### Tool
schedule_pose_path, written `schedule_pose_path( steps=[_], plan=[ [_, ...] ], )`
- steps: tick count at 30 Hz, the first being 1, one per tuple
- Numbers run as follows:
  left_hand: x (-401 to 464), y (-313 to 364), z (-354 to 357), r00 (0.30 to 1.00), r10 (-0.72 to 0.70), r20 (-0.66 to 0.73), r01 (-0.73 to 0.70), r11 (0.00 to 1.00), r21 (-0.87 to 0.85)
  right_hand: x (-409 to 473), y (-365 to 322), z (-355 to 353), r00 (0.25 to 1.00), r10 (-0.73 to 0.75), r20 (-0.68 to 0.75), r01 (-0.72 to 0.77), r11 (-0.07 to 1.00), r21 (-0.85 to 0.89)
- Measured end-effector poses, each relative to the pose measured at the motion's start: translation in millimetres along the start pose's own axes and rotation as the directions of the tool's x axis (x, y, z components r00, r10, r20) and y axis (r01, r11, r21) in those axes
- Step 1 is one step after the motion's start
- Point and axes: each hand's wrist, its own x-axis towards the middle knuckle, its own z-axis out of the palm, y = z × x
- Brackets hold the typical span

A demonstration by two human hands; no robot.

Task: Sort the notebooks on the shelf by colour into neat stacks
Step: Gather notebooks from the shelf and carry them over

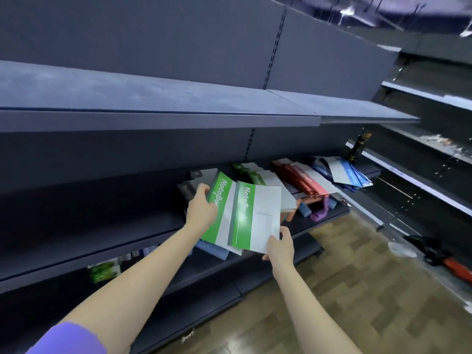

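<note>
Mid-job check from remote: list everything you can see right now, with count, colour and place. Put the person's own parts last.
Green notebooks in hand: two, green and white, held in front of the shelf.
Green notebooks: count unclear, green and white, on the shelf behind the held ones.
Grey notebooks: count unclear, dark grey, on the shelf behind the left hand.
Red notebooks: loose stack, red, on the shelf to the right of the green.
Blue notebooks: fanned pile, blue, far right of the shelf.
Shelf: dark blue, several tiers.
Floor: brown wood pattern.
Left hand: grips the left green notebook.
Right hand: holds the right green notebook's lower corner.
</note>
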Motion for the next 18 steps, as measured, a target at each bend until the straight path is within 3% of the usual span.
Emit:
schedule_pose_path(
  steps=[9, 18],
  plan=[
    [45, 27, 89, 0.999, -0.039, -0.026, 0.041, 0.996, 0.080, 99, 10, -39, 1.000, -0.001, -0.003, 0.001, 1.000, -0.031],
    [69, 50, 144, 0.957, -0.118, -0.264, 0.164, 0.973, 0.162, 214, 10, -54, 0.988, -0.068, 0.141, 0.089, 0.985, -0.150]
  ],
)
